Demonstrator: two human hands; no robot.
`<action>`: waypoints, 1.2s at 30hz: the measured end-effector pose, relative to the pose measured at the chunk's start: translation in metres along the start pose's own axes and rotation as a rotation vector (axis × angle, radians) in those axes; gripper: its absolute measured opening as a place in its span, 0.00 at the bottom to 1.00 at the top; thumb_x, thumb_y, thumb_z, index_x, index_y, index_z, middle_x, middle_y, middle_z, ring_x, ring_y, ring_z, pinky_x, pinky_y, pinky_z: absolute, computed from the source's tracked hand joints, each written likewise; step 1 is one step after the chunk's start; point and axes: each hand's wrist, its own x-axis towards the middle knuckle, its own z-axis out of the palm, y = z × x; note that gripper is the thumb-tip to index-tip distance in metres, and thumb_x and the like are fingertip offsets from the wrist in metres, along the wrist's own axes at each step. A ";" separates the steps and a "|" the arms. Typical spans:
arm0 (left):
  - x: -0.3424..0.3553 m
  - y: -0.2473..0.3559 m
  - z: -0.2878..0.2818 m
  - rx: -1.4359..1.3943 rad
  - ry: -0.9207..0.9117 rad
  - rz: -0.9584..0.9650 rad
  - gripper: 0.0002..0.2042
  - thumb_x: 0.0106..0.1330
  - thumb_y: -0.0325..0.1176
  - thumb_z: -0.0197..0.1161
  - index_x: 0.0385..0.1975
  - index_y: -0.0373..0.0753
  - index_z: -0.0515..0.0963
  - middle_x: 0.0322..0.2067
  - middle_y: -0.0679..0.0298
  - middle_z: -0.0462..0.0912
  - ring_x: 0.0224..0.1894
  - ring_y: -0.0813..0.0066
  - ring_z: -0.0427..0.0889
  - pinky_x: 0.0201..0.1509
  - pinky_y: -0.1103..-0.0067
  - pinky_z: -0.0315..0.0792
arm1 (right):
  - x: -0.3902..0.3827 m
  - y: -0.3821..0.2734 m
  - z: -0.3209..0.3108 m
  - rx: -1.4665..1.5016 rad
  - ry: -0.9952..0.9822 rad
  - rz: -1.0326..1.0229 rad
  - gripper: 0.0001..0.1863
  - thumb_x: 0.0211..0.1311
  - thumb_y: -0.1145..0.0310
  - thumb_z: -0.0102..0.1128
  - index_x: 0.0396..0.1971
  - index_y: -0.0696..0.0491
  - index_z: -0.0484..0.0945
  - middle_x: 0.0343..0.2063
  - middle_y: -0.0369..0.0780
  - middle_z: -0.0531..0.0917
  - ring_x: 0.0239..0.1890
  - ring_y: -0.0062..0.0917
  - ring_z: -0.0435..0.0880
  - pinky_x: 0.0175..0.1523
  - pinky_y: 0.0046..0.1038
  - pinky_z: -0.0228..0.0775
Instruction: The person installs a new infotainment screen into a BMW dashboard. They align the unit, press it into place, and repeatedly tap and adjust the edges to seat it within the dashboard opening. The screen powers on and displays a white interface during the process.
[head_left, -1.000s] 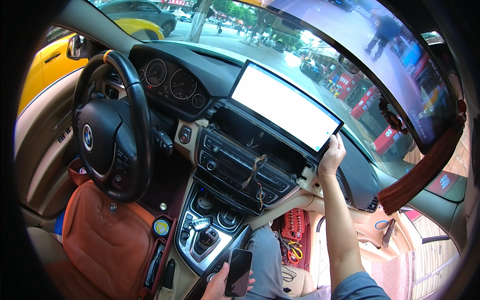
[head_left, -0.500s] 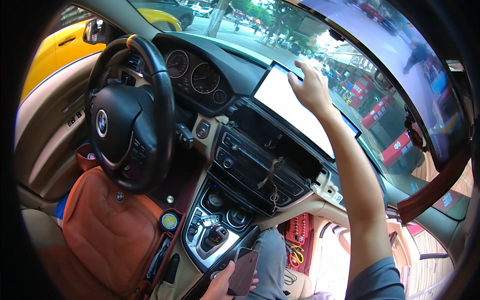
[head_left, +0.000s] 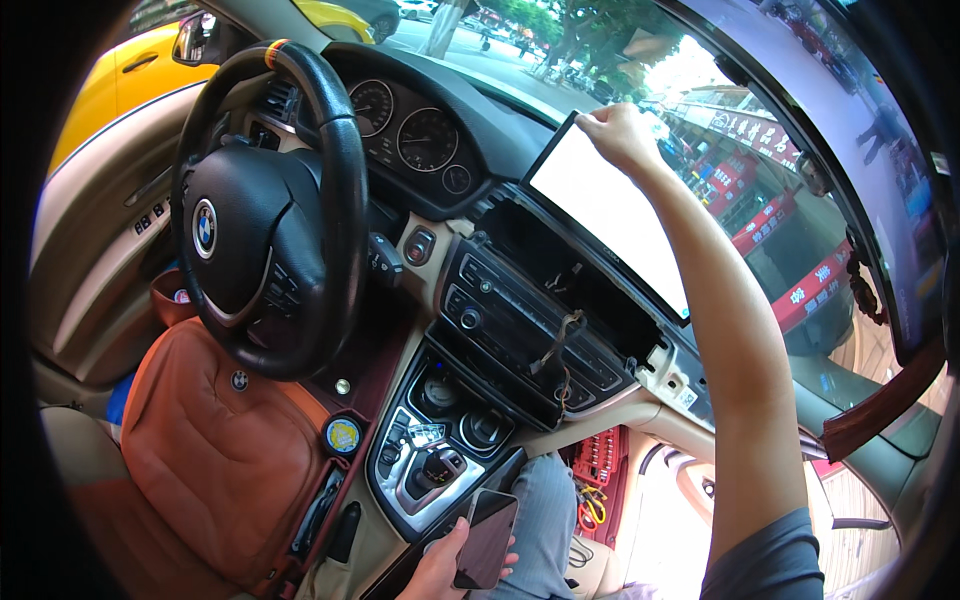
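A smartphone [head_left: 487, 540] with a dark screen rests in my left hand [head_left: 440, 572], low in the middle of the view, with the fingers curled round its sides. My right arm reaches across to a wide car display [head_left: 612, 215] that leans above the dashboard and glows blank white. At the display's upper left corner, my right hand [head_left: 622, 138] is closed on its top edge. Below the display gapes a dark dashboard opening [head_left: 520, 242]. Loose wires with a connector [head_left: 556, 348] hang from it over the black control panel [head_left: 490, 310].
To the left stands the steering wheel [head_left: 235, 235] before an orange-cushioned seat [head_left: 215, 440]. The gear selector [head_left: 441, 467] sits in the centre console. A red tool case [head_left: 597, 455] and pliers [head_left: 592, 508] lie beyond a jeans-clad leg [head_left: 542, 520]. The windscreen curves above the dashboard.
My right hand, spread at the display's top edge before, has closed on its upper left corner. The view has shifted slightly. My left hand still holds the smartphone.
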 end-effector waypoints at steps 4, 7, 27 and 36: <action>0.000 0.001 0.000 -0.001 -0.019 -0.019 0.33 0.80 0.59 0.44 0.64 0.32 0.74 0.53 0.52 0.84 0.48 0.58 0.86 0.50 0.65 0.82 | -0.012 -0.002 -0.001 0.118 0.228 -0.105 0.21 0.68 0.54 0.60 0.40 0.59 0.89 0.29 0.45 0.89 0.35 0.30 0.87 0.47 0.34 0.78; 0.000 0.001 -0.001 -0.015 -0.028 -0.027 0.33 0.80 0.59 0.44 0.64 0.32 0.73 0.54 0.51 0.83 0.49 0.58 0.86 0.51 0.64 0.82 | -0.040 -0.004 0.001 0.023 0.553 -0.363 0.17 0.67 0.62 0.61 0.48 0.58 0.86 0.46 0.49 0.88 0.54 0.42 0.86 0.63 0.36 0.74; 0.001 -0.002 -0.001 -0.028 0.005 0.004 0.33 0.80 0.58 0.44 0.64 0.31 0.73 0.54 0.49 0.83 0.51 0.53 0.85 0.54 0.61 0.82 | -0.152 -0.011 0.084 -0.097 0.364 -0.490 0.28 0.64 0.72 0.59 0.63 0.67 0.71 0.66 0.55 0.74 0.58 0.49 0.82 0.59 0.41 0.79; -0.003 0.005 0.005 0.085 0.002 0.014 0.33 0.82 0.57 0.35 0.71 0.35 0.64 0.60 0.46 0.78 0.57 0.49 0.82 0.61 0.59 0.78 | -0.131 -0.027 0.078 -0.134 0.292 -0.352 0.35 0.66 0.66 0.56 0.69 0.71 0.62 0.71 0.60 0.65 0.47 0.54 0.87 0.52 0.43 0.82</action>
